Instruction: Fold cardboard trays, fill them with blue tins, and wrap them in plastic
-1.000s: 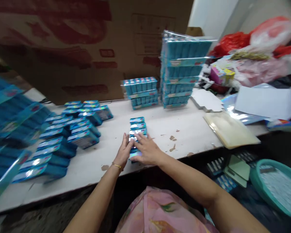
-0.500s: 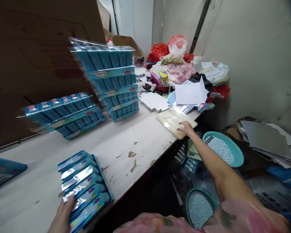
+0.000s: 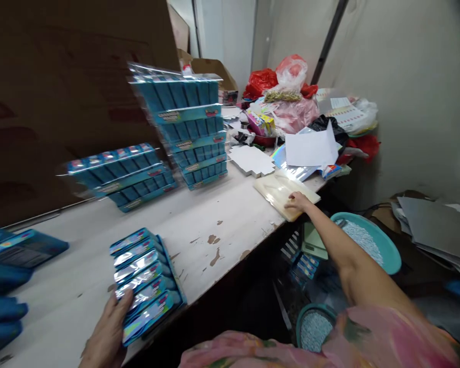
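My left hand [image 3: 109, 327] grips the near left side of a blue tray of candy boxes [image 3: 147, 278], its thumb over the boxes' edge. Several blue boxes stand in a row in this tray at the front edge of the table. Out to the right, my right hand [image 3: 298, 202] rests on a stack of clear, yellowish plastic bags [image 3: 274, 186]. Its fingers are a little bent and apart, touching the top of the stack near the table edge. Whether they have caught a single bag cannot be made out.
Wrapped trays of blue boxes stand in a tall stack [image 3: 199, 133] and a low stack [image 3: 122, 179]. More blue boxes [image 3: 26, 250] are at the left. White card cutouts [image 3: 252, 160] lie behind the bags. Below the table are teal basins [image 3: 391, 255] of pale pellets.
The view has turned slightly left, so things sit farther right in it. The fingers of my right hand look more drawn together on the bags. My left hand keeps its hold on the tray.
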Demonstrator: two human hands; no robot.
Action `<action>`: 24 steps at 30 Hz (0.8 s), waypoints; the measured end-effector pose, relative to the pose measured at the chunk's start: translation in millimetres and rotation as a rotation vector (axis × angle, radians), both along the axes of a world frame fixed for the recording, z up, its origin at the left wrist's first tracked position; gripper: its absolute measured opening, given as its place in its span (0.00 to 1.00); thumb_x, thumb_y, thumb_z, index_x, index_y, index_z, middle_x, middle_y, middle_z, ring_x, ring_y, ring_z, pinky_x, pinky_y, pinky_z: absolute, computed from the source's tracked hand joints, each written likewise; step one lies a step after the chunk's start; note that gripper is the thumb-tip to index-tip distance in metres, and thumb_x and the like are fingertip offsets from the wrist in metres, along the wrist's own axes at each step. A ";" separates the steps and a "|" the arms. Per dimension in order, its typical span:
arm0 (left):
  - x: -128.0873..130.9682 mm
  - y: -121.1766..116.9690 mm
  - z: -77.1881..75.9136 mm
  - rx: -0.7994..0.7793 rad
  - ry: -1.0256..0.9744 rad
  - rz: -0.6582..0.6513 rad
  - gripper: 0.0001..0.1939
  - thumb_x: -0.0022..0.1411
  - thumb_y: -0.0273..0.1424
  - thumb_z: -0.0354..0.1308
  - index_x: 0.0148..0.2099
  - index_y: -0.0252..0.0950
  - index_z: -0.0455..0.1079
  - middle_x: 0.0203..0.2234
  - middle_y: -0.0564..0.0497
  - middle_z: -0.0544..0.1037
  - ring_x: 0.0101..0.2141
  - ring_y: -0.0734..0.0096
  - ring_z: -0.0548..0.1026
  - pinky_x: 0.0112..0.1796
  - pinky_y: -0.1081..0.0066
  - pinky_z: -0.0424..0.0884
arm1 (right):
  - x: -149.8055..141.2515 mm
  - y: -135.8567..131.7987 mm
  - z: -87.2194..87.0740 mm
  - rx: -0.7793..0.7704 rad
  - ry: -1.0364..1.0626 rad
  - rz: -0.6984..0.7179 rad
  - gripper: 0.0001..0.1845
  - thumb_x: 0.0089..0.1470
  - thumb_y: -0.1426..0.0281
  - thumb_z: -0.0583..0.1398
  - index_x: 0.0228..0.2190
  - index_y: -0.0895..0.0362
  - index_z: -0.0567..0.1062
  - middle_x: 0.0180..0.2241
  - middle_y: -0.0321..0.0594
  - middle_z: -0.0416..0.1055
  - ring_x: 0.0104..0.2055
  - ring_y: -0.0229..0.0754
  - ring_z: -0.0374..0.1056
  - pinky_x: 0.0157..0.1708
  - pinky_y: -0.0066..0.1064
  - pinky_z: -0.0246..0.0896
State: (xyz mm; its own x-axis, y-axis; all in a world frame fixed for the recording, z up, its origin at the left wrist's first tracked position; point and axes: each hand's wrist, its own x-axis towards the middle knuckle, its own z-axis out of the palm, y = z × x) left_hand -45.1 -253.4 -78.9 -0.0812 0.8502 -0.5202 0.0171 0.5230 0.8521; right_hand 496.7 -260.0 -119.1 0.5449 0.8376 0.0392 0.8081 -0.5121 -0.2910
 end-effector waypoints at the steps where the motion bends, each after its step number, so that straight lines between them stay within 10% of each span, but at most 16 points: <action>1: 2.1 -1.6 2.5 -0.011 -0.038 0.000 0.25 0.53 0.41 0.53 0.54 0.49 0.57 0.43 0.51 0.72 0.32 0.68 0.75 0.34 0.65 0.73 | -3.2 -2.8 -0.9 0.017 -0.004 0.022 0.16 0.33 0.68 0.65 0.29 0.60 0.74 0.33 0.42 0.68 0.34 0.38 0.62 0.33 0.26 0.53; 7: -8.5 -2.4 3.1 0.165 0.020 -0.023 0.30 0.53 0.44 0.53 0.56 0.43 0.53 0.51 0.46 0.64 0.45 0.63 0.70 0.46 0.60 0.66 | -0.6 -9.4 -0.7 0.130 0.042 -0.200 0.06 0.41 0.68 0.59 0.18 0.58 0.72 0.24 0.39 0.69 0.27 0.38 0.62 0.27 0.27 0.52; 12: -17.1 -13.8 20.3 0.693 0.435 -0.006 0.27 0.52 0.45 0.52 0.51 0.38 0.59 0.48 0.46 0.66 0.48 0.60 0.65 0.50 0.57 0.60 | -56.9 15.4 52.7 0.245 0.031 -0.219 0.12 0.48 0.66 0.53 0.21 0.59 0.71 0.23 0.42 0.70 0.25 0.39 0.62 0.24 0.28 0.51; 18: 44.2 -14.3 48.6 1.137 0.709 -0.415 0.34 0.49 0.42 0.57 0.57 0.37 0.52 0.51 0.41 0.60 0.50 0.56 0.62 0.46 0.57 0.65 | -282.9 31.0 100.4 0.374 0.081 0.699 0.09 0.53 0.66 0.53 0.25 0.56 0.69 0.24 0.35 0.70 0.26 0.35 0.63 0.27 0.25 0.50; 24: 32.2 9.6 46.0 1.191 0.936 -0.352 0.18 0.57 0.35 0.50 0.50 0.37 0.61 0.45 0.43 0.64 0.45 0.60 0.66 0.44 0.58 0.66 | -364.9 30.8 109.2 0.382 -0.028 0.870 0.11 0.55 0.63 0.51 0.29 0.56 0.69 0.29 0.36 0.71 0.29 0.35 0.64 0.26 0.24 0.48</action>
State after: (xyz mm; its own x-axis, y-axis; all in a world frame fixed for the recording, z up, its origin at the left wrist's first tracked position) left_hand -12.9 -243.7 -32.9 0.3054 0.7663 0.5652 0.7334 -0.5679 0.3736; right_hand 131.9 -229.2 -9.8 -0.2690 0.8772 0.3976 0.8707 0.3980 -0.2890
